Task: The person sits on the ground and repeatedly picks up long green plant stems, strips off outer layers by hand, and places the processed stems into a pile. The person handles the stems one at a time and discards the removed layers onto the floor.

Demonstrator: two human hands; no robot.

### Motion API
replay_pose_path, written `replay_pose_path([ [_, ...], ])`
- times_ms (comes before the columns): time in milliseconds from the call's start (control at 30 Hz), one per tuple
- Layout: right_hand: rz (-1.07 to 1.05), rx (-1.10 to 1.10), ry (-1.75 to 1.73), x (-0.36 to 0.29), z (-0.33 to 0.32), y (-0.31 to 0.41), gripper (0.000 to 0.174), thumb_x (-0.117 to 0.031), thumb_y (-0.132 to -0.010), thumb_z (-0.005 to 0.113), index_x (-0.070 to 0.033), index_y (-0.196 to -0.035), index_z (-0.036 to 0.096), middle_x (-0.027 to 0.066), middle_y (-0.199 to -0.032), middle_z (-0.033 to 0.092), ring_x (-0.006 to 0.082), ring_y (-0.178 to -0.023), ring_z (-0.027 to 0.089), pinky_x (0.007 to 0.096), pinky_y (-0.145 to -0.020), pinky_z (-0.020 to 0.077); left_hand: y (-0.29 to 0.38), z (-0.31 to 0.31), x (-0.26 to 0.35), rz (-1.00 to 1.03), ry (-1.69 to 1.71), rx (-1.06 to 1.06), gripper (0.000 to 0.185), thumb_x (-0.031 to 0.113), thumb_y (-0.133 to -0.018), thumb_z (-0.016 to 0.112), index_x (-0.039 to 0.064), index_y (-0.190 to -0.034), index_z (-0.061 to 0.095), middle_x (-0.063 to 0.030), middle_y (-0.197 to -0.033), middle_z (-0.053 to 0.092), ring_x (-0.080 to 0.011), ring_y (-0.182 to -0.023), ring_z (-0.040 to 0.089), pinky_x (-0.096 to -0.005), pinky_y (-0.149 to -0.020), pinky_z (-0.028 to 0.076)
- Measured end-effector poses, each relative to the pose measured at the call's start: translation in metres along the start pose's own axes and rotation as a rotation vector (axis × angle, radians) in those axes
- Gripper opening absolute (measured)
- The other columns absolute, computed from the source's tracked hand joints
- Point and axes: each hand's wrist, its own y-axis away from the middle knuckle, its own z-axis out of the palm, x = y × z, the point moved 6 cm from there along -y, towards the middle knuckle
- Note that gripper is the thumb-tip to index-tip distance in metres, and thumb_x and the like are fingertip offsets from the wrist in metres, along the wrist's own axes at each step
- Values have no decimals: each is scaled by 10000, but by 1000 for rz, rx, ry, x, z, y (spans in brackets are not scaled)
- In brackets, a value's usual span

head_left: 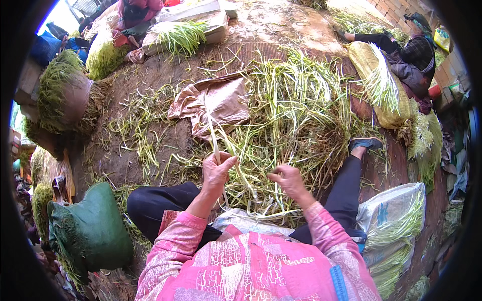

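Note:
My left hand (218,173) pinches a long pale stalk (212,131) between thumb and fingers. Its white length rises away from me, while a greener part seems to hang down toward my lap. To its right, my right hand (289,182) hovers over the pile with thumb and forefinger curled close together. Blur hides whether anything thin is between those fingertips. Beneath and beyond both hands spreads a heap of green and yellowing stalks (301,101), some with brown, root-like matter. A crumpled brownish sheet (222,101) lies beyond my left hand.
A stuffed green sack (98,225) stands at my left. On my right, a white woven sack (380,207) bears trimmed green stalks (399,225). Farther right, a person (414,56) sits by a yellow sack (391,101) with a white-stemmed bunch (382,82). Another person (137,13) is at upper left.

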Motion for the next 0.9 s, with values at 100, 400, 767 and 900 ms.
replay_pose_path([
  [100, -293, 84, -79, -68, 26, -15, 191, -200, -748, 665, -19, -799, 626, 94, -740, 613, 167, -618, 585, 278, -541, 476, 4, 9, -3, 18, -55, -13, 147, 123, -756, 665, 29, -794, 559, -16, -631, 587, -13, -381, 368, -162, -333, 258],
  [400, -341, 330, -248, -79, 15, -6, 118, -79, -755, 627, 21, -819, 622, 101, -662, 592, 172, -559, 567, 282, -493, 431, 9, 15, -1, -69, 73, -99, 193, 68, -714, 691, 35, -837, 546, 6, -637, 554, -18, -394, 375, -167, -337, 267],
  [767, 506, -291, 256, 84, -10, 35, 397, -376, -782, 576, -84, -1051, 558, 114, -1055, 570, 232, -982, 538, 399, -872, 413, -5, -12, 11, -50, 173, 52, 189, 15, -705, 680, 37, -817, 530, -1, -611, 529, -23, -361, 364, -171, -300, 259],
  [900, -74, -127, -71, 11, 20, -12, 572, -441, -745, 612, -107, -1190, 477, 96, -1154, 541, 243, -1047, 515, 421, -966, 345, -5, -5, 10, -30, 153, 10, 186, 18, -713, 668, 45, -827, 525, 9, -581, 505, -22, -341, 317, -185, -306, 231],
])
